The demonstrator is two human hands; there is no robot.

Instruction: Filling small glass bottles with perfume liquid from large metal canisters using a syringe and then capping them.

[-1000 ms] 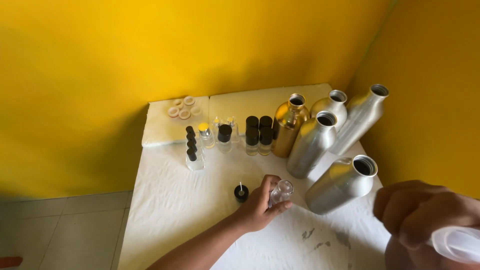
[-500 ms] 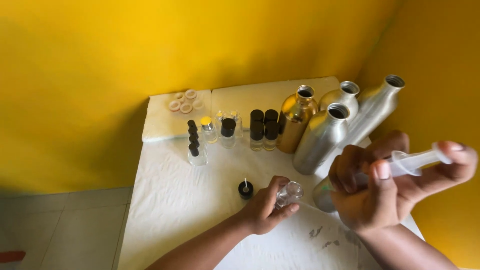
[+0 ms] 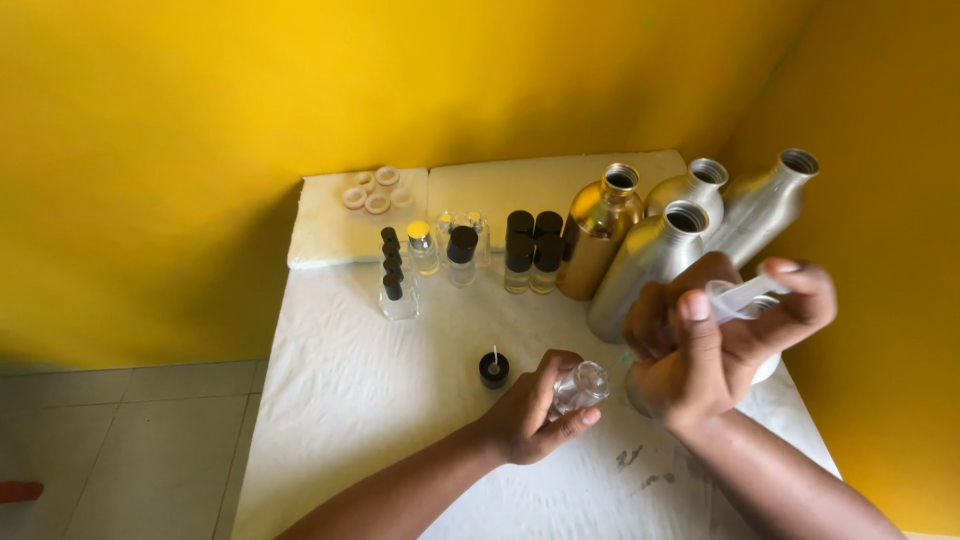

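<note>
Clear glass bottle (image 3: 579,386) sits tilted in the left hand (image 3: 535,410), fingers clamped round it, mouth pointing up and right; the right hand (image 3: 715,340) grips a plastic syringe (image 3: 742,295) lying nearly level above; bare white table (image 3: 350,400) spreads left; black cap (image 3: 493,369) just beside.

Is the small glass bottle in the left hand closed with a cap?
No: the small glass bottle held by the left hand has an open mouth, and a black cap lies beside it.
</note>
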